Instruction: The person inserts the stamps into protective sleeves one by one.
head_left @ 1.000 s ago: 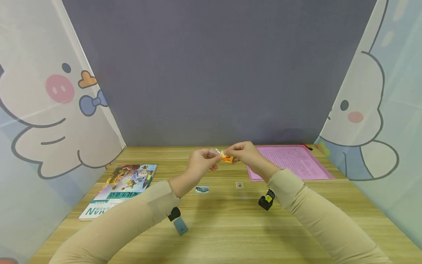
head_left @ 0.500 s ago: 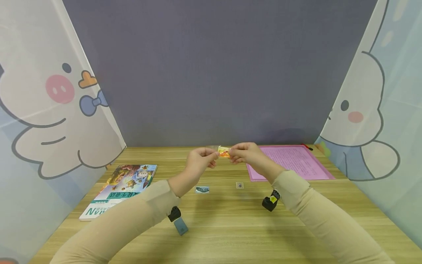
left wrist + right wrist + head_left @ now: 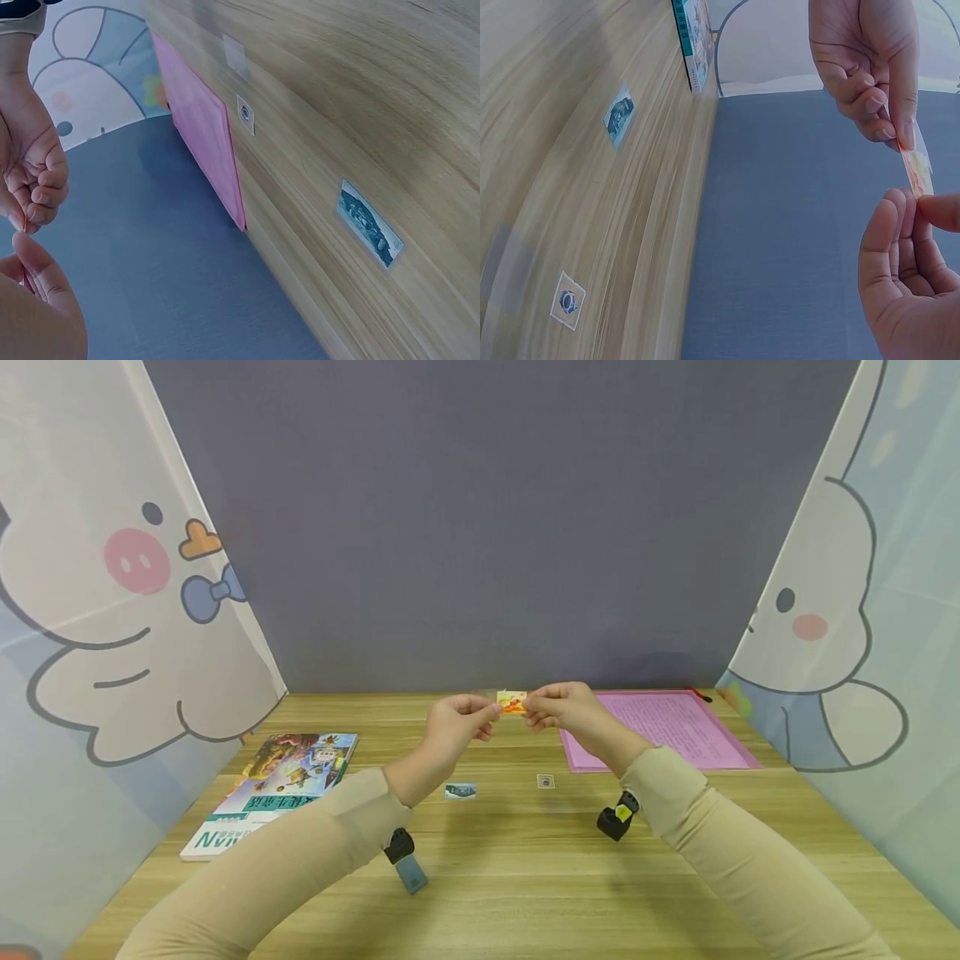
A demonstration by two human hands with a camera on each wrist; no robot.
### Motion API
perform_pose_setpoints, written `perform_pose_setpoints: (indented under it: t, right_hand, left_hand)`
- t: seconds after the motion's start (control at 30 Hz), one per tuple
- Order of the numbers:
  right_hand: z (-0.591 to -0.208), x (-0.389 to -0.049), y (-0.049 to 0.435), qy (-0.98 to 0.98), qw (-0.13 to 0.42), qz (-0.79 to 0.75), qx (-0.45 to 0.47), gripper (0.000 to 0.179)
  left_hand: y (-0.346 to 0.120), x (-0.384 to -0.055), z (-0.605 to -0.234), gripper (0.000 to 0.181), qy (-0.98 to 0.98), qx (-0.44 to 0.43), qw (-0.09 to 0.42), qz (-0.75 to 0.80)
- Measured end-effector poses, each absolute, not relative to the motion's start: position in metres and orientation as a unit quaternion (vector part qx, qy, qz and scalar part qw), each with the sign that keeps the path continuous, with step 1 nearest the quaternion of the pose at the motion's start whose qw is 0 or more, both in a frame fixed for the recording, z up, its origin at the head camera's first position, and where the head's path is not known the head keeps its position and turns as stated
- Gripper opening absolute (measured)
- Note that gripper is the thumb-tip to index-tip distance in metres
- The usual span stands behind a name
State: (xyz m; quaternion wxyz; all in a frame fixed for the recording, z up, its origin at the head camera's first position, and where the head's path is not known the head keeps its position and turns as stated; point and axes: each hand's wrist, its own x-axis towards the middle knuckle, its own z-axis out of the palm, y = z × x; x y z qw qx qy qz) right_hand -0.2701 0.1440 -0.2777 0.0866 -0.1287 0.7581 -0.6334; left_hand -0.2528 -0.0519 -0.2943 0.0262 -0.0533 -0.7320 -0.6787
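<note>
A small yellow-and-orange stamp [image 3: 513, 701] is held up above the far part of the table, between the two hands. My left hand [image 3: 455, 727] pinches its left side with thumb and fingers, where a strip of clear film [image 3: 486, 694] shows behind the fingertips. At the opposite edge, the thumb and fingers of my right hand [image 3: 564, 708] pinch it. The right wrist view shows the stamp [image 3: 917, 171] at a steep angle between both hands. Below lie a blue-green stamp [image 3: 460, 791] and a white-bordered stamp [image 3: 545, 782] with a round motif.
A picture book [image 3: 277, 785] lies at the left, and a pink folder [image 3: 675, 727] with printed text at the back right. A faint clear rectangle [image 3: 235, 56] lies near the white-bordered stamp. Behind the table stands a grey panel [image 3: 495, 527].
The right hand has shifted slightly right, and the stamp has turned from tilted to nearly level, its picture showing more fully. The left hand stays almost in place; the stamps on the table have not moved.
</note>
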Motion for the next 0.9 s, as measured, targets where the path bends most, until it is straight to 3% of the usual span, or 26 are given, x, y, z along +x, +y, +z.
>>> perform_pose_setpoints:
  t: [0.9]
  right_hand:
    - [-0.2698, -0.2651, 0.1339, 0.756, 0.051, -0.644, -0.106, 0.026]
  left_hand:
    - [-0.0486, -0.2594, -0.2906, 0.022, -0.716, -0.063, 0.013, -0.695]
